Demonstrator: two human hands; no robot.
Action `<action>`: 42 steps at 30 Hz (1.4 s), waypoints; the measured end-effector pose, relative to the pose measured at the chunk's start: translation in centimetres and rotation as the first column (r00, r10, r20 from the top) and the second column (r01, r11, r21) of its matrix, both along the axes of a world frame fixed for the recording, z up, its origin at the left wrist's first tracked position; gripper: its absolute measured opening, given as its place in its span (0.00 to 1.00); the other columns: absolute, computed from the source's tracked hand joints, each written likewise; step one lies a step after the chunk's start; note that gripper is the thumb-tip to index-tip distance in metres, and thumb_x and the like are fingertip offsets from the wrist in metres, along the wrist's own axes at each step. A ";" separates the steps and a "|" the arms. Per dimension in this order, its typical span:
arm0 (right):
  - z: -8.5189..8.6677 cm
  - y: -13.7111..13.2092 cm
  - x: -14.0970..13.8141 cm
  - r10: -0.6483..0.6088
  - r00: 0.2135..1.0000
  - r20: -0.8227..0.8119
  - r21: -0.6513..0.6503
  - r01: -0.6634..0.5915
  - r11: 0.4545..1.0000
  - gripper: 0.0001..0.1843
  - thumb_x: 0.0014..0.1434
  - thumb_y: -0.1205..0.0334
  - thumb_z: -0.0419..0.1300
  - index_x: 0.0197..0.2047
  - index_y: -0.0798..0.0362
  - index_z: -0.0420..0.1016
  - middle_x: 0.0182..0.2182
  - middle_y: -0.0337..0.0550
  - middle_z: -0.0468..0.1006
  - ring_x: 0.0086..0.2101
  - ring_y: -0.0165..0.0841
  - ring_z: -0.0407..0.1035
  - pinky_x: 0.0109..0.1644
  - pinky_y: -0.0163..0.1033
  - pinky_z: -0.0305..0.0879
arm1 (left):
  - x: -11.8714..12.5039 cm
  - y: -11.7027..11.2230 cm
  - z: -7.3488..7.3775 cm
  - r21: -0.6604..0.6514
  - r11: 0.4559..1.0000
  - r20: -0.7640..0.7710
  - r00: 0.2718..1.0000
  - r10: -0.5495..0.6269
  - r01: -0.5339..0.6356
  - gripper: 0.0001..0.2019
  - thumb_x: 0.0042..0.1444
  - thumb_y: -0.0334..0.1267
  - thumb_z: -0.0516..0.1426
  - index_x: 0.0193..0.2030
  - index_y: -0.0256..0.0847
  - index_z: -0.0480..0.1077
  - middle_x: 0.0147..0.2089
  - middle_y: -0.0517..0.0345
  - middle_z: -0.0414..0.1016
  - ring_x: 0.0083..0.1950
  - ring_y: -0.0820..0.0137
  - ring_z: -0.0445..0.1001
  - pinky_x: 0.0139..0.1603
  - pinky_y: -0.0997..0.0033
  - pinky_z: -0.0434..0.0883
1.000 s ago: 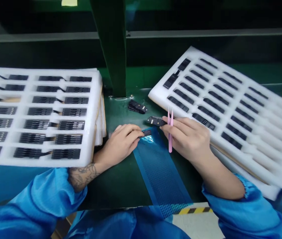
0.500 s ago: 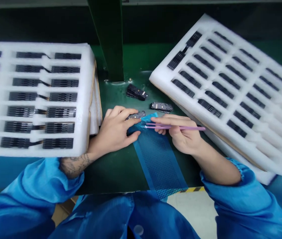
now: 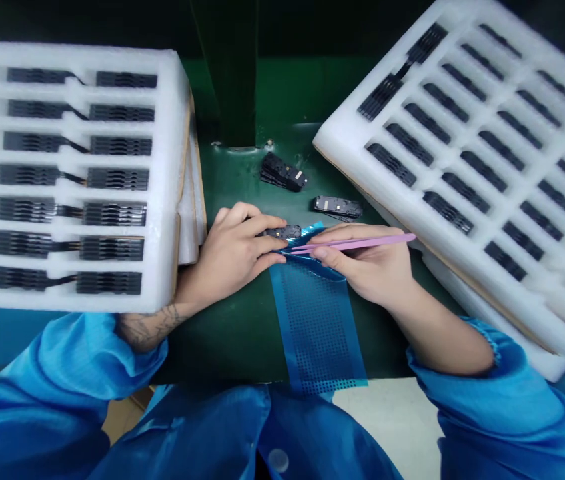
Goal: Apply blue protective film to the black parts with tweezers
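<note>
The person's left hand (image 3: 232, 250) lies curled with its fingers pressed together, the fingertips closed on a small dark plastic part (image 3: 278, 232), which sits at the centre of the view, at about three o'clock from that hand. The right hand (image 3: 367, 263) pinches pink tweezers (image 3: 357, 243) between thumb and fingers, with the tips pointing toward nine o'clock, just beside the part and over the shiny, lifted end of a blue perforated film strip (image 3: 307, 243). The part looks light, stiff and rather fragile, so the safest hold would probably be along its long sides, away from any small contacts; the thin film may be slippery or clingy. Two more dark parts (image 3: 282, 172) lie loose on the green bench (image 3: 232, 353) at twelve o'clock, and another (image 3: 337, 207) at one o'clock. White foam trays filled with dark parts rest at nine o'clock (image 3: 172, 167) and two o'clock (image 3: 342, 143).
</note>
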State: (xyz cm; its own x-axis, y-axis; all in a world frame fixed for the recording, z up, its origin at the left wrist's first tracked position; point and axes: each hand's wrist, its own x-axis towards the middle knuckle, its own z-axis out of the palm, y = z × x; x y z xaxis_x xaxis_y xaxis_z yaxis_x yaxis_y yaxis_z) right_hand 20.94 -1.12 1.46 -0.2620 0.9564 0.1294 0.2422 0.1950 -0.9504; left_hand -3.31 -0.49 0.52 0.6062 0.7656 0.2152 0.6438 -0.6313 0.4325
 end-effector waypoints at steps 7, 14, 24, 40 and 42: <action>-0.3 0.1 -0.5 -0.022 0.999 0.043 0.000 0.022 1.000 0.04 0.56 0.63 0.72 0.37 0.48 0.86 0.35 0.40 0.87 0.34 0.36 0.82 0.41 0.42 0.82 | 0.1 0.0 -0.1 -0.009 1.000 0.016 1.000 0.017 -0.016 0.11 0.63 0.48 0.61 0.47 0.49 0.81 0.58 0.60 0.79 0.55 0.60 0.69 0.48 0.56 0.62; -0.4 0.0 -0.7 -0.020 0.999 0.032 0.029 0.019 0.999 0.05 0.56 0.64 0.71 0.38 0.47 0.86 0.34 0.40 0.87 0.33 0.36 0.82 0.39 0.41 0.82 | 0.1 -0.1 -0.1 -0.010 1.000 0.017 1.000 0.020 -0.019 0.10 0.63 0.47 0.61 0.47 0.48 0.81 0.58 0.60 0.79 0.55 0.61 0.68 0.48 0.55 0.62; -0.4 0.0 -0.9 -0.028 0.999 0.035 0.030 0.027 0.999 0.02 0.57 0.63 0.71 0.36 0.48 0.86 0.33 0.40 0.87 0.32 0.35 0.81 0.36 0.40 0.80 | 0.1 -0.1 0.0 -0.006 1.000 0.025 0.999 0.021 -0.021 0.10 0.64 0.48 0.61 0.45 0.49 0.81 0.57 0.61 0.79 0.54 0.61 0.68 0.48 0.55 0.62; -0.5 0.0 -0.9 -0.025 0.998 0.051 0.040 0.023 0.999 0.03 0.56 0.63 0.71 0.36 0.47 0.86 0.33 0.39 0.87 0.32 0.36 0.81 0.36 0.40 0.81 | 0.2 0.0 -0.1 0.003 1.000 0.025 0.999 0.023 -0.023 0.09 0.64 0.47 0.61 0.45 0.50 0.81 0.57 0.61 0.80 0.54 0.61 0.69 0.48 0.55 0.62; -0.4 0.0 -0.9 -0.025 0.999 0.042 0.042 0.023 0.999 0.03 0.56 0.64 0.71 0.36 0.47 0.86 0.33 0.39 0.87 0.32 0.35 0.81 0.36 0.40 0.80 | 0.2 0.0 -0.1 0.002 1.000 0.032 0.999 0.022 -0.022 0.09 0.63 0.47 0.61 0.45 0.49 0.81 0.57 0.61 0.80 0.54 0.61 0.69 0.48 0.55 0.62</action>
State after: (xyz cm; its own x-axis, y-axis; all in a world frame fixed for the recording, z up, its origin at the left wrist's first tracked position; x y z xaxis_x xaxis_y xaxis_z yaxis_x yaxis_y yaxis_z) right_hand 20.02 -1.09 1.01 -0.2449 0.9566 0.1580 0.2875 0.2273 -0.9304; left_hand -3.12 -0.52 0.46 0.5820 0.7784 0.2354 0.6437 -0.6178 0.4516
